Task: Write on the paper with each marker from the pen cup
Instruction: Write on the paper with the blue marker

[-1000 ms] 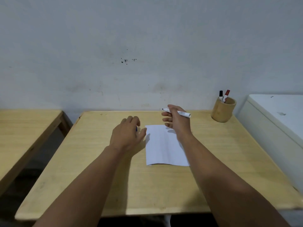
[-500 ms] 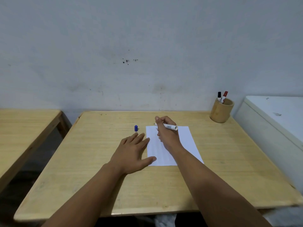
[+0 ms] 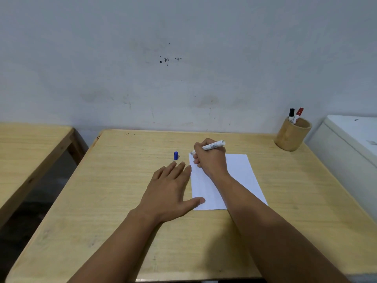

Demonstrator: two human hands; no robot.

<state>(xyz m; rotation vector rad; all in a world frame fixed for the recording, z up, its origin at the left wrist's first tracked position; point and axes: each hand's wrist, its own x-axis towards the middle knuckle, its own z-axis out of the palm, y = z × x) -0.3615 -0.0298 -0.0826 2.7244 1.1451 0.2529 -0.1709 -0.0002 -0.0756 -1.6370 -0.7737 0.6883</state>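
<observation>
A white sheet of paper [image 3: 238, 176] lies on the wooden table [image 3: 114, 201]. My right hand [image 3: 210, 158] grips a white uncapped marker [image 3: 213, 146], its tip at the paper's top left corner. My left hand [image 3: 171, 190] lies flat and open on the table, its thumb on the paper's lower left edge. The marker's blue cap [image 3: 175, 155] stands on the table just beyond my left fingertips. A bamboo pen cup [image 3: 291, 135] at the far right corner holds a black-capped marker [image 3: 291, 113] and a red-capped marker [image 3: 299, 113].
A second wooden table [image 3: 26, 152] stands to the left across a gap. A white cabinet [image 3: 353, 144] sits against the table's right side. A grey wall [image 3: 183, 68] runs right behind the table's far edge.
My left hand set the blue cap on the table and drew back to lie flat beside the paper. My right hand brought the marker down to the paper's top left corner.
</observation>
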